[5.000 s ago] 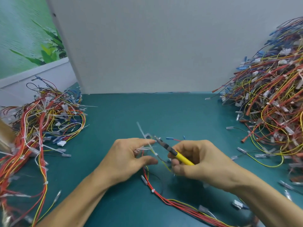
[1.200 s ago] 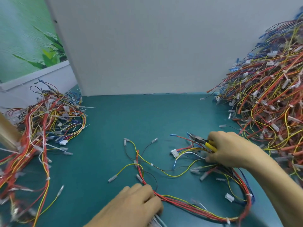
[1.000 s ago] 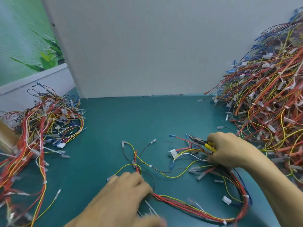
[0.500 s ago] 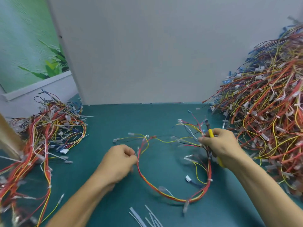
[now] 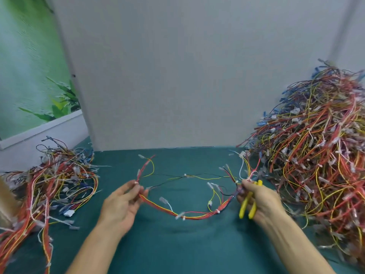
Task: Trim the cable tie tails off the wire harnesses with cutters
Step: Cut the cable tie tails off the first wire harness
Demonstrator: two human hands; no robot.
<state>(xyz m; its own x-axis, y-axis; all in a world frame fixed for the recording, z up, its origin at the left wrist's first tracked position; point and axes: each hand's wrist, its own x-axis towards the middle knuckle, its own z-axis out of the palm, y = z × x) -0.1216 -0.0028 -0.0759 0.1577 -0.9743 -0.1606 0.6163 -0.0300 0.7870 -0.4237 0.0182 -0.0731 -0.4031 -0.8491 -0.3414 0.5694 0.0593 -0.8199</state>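
Versus half a second ago: the red-and-yellow wire harness point(image 5: 189, 215) is now pulled wider between the hands and sags in a shallow U just above the teal bench mat point(image 5: 177, 248). My view has tipped up, so more wall shows.

Left hand point(image 5: 122, 204) has gone from nearly a fist to a thumb-and-fingertip pinch on the harness's left end. Right hand point(image 5: 260, 200) pinches the right end with its fingertips and keeps the yellow-handled cutters point(image 5: 246, 206) tucked in the palm. The handles now point down and toward me, where before the nose pointed up.

Hidden: the cutter head sits behind the right fingers, so I can't tell whether the blades are together or apart. Motion blur smears the harness. The small white bits along the bundle are probably cable ties point(image 5: 217, 211), and I can't make out any tails. A tan object point(image 5: 6, 204) is cut off at the left edge; I can't identify it.

Surroundings: a tall heap of multicoloured harnesses point(image 5: 316, 165) on the mat at right, reaching close to the right hand. A lower tangle of harnesses point(image 5: 55, 184) at left, well apart from the left hand. A plain grey panel point(image 5: 177, 76) stands behind the mat, with a green plant-print backdrop point(image 5: 29, 76) beyond it at left.
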